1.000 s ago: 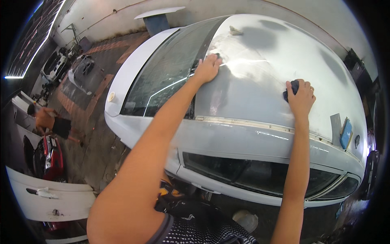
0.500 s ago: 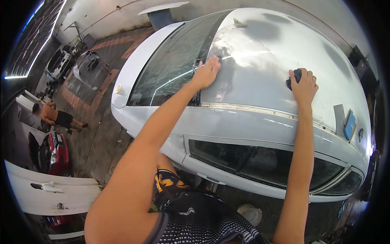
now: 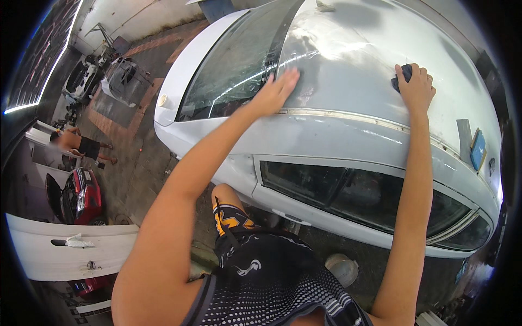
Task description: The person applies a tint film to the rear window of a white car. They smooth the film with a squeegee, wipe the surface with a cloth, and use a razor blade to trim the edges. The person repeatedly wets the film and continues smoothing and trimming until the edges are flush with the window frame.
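My left hand (image 3: 274, 94) is over the car roof's edge by the windshield (image 3: 234, 65), fingers stretched out, slightly blurred and holding nothing. Whether it touches the surface I cannot tell. Farther right, my right hand (image 3: 417, 89) curls round a dark, crumpled cloth-like wad (image 3: 402, 77) resting on the roof. The white car roof (image 3: 364, 89) has dull grey patches and a shiny area toward the windshield.
On the roof's right part lie a grey strip (image 3: 464, 136) and a blue block (image 3: 478, 151); a crumpled piece (image 3: 325, 7) sits at the far side. A bucket (image 3: 342, 270) stands beside the car. Another person (image 3: 81, 145) and a red car (image 3: 83, 195) are at left.
My view has shifted, so the car appears higher. My left hand has moved nearer the roof's side edge. My right hand still holds the dark wad.
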Action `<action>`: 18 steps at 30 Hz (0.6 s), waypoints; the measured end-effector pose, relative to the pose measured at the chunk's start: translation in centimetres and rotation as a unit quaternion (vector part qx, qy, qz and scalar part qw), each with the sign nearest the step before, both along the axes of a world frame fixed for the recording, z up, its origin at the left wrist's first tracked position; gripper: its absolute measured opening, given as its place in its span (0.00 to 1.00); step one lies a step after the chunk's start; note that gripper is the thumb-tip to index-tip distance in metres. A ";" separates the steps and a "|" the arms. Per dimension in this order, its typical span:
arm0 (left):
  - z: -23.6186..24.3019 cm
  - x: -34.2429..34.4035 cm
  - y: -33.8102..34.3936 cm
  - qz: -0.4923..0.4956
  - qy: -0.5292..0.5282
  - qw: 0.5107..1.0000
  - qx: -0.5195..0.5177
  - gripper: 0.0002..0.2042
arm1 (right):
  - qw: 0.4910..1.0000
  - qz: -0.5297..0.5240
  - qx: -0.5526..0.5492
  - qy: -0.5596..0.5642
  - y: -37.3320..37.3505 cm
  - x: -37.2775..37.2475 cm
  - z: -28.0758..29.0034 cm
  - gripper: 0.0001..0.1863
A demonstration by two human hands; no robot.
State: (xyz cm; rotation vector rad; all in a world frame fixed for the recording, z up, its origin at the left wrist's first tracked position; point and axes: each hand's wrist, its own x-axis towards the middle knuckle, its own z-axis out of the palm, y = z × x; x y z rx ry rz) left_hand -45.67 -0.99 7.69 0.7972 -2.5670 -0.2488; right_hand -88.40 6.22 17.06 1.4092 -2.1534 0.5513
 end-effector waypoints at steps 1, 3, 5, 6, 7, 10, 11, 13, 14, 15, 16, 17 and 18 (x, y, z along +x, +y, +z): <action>0.2 0.5 2.1 0.000 0.000 0.998 0.055 0.28 | 1.000 -0.017 0.000 0.007 0.4 -1.0 0.0 0.29; 1.5 2.1 6.2 0.014 -0.008 0.986 0.167 0.28 | 0.999 -0.036 0.002 0.015 0.8 -1.6 -0.1 0.29; 2.2 2.0 5.8 0.067 -0.007 0.988 0.138 0.28 | 1.000 -0.026 0.004 0.005 0.2 -0.3 0.3 0.29; 2.2 1.6 5.8 0.092 -0.004 0.988 0.124 0.28 | 1.000 -0.023 0.006 0.003 0.2 0.3 0.4 0.29; 1.9 0.9 6.3 0.078 0.003 0.991 0.112 0.28 | 1.000 -0.015 0.011 0.000 0.3 0.7 0.2 0.29; 1.8 -1.5 6.7 0.050 0.020 0.995 0.087 0.28 | 1.000 -0.001 0.000 0.001 0.9 0.4 0.1 0.28; 1.7 -0.9 6.2 0.061 0.010 0.994 0.092 0.28 | 1.000 -0.010 0.004 -0.002 1.0 0.4 0.3 0.28; 2.2 -0.2 5.4 0.092 -0.012 0.991 0.101 0.29 | 1.000 -0.018 0.013 -0.009 0.9 0.7 0.6 0.28; 2.6 -1.4 4.5 0.130 0.000 0.985 0.110 0.29 | 1.000 -0.023 0.013 -0.011 0.6 1.0 0.9 0.28; 2.7 -3.5 3.7 0.117 0.005 0.989 0.092 0.29 | 1.000 -0.023 0.014 -0.010 0.6 1.1 1.2 0.28; 3.0 -6.4 3.2 0.104 0.013 0.992 0.073 0.29 | 1.000 -0.022 0.014 -0.007 0.5 1.2 1.6 0.28; 3.0 -8.7 3.6 0.092 0.016 0.994 0.060 0.30 | 1.000 -0.022 0.021 -0.008 0.6 1.5 1.2 0.27; 3.1 -10.4 4.7 0.049 0.001 0.997 0.057 0.29 | 0.999 -0.018 0.026 -0.010 1.0 1.8 0.4 0.27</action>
